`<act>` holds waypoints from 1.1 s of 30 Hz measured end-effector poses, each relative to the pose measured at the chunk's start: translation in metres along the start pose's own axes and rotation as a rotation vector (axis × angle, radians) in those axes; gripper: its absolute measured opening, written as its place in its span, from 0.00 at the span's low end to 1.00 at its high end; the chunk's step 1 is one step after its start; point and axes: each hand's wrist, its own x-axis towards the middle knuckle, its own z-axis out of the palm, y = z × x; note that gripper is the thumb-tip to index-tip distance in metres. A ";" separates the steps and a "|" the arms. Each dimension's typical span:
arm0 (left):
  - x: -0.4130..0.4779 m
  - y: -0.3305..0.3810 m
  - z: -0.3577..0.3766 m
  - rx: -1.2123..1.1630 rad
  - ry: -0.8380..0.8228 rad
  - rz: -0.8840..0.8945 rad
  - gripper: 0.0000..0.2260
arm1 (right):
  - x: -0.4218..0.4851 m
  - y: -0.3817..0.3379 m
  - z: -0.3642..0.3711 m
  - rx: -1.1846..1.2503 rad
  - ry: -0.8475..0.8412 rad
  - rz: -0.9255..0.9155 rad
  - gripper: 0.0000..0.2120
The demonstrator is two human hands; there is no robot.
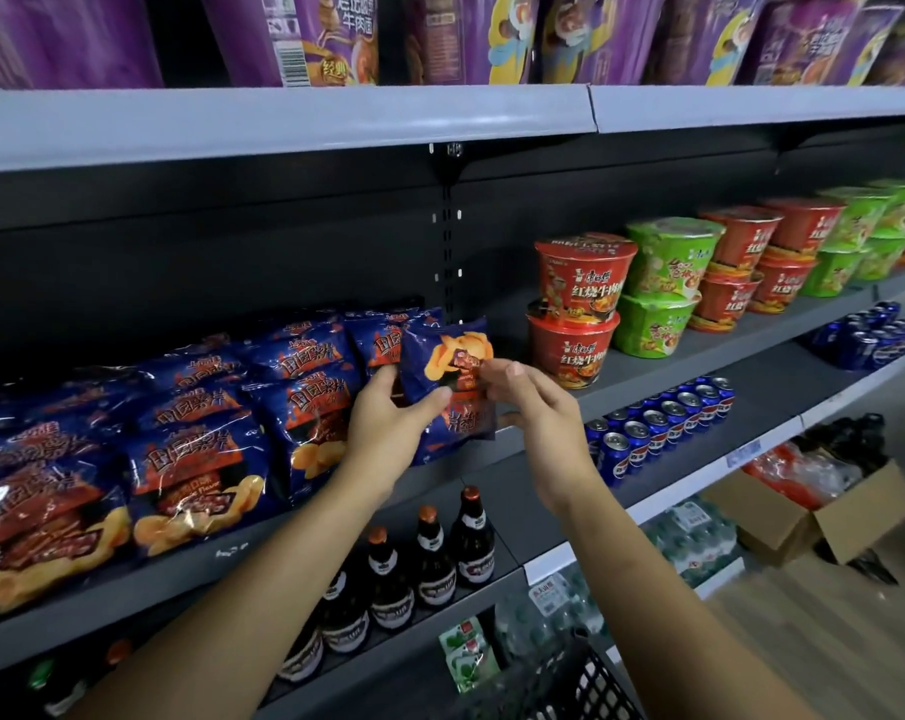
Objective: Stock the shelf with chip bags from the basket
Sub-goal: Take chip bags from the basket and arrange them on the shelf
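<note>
A dark blue chip bag (pixel 442 356) with orange chips printed on it stands upside down at the right end of the chip row on the grey middle shelf (pixel 492 475). My left hand (pixel 388 423) grips its left side, thumb across the front. My right hand (pixel 533 413) pinches its right edge with the fingertips. Several matching chip bags (pixel 190 444) lie stacked along the shelf to the left. Part of the black basket (pixel 569 688) shows at the bottom of the view, under my right forearm.
Red and green instant noodle bowls (pixel 621 298) stand stacked to the right of the bag, with bare shelf between. Blue cans (pixel 658 423) and brown bottles (pixel 429 563) fill lower shelves. Purple packs (pixel 336 39) line the top shelf. Cardboard boxes (pixel 814 517) sit on the floor.
</note>
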 end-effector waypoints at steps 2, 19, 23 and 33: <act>0.003 -0.005 -0.007 -0.080 -0.007 -0.041 0.11 | 0.008 0.003 -0.001 0.012 0.025 0.009 0.12; 0.026 -0.019 -0.026 0.453 0.073 -0.004 0.19 | 0.054 0.036 0.015 -0.137 0.085 0.174 0.15; 0.036 -0.016 -0.027 0.530 0.076 0.004 0.25 | 0.069 0.043 0.021 -0.167 0.106 0.176 0.14; 0.056 -0.037 -0.033 0.834 0.106 0.081 0.11 | 0.096 0.074 0.032 -0.284 0.106 0.210 0.16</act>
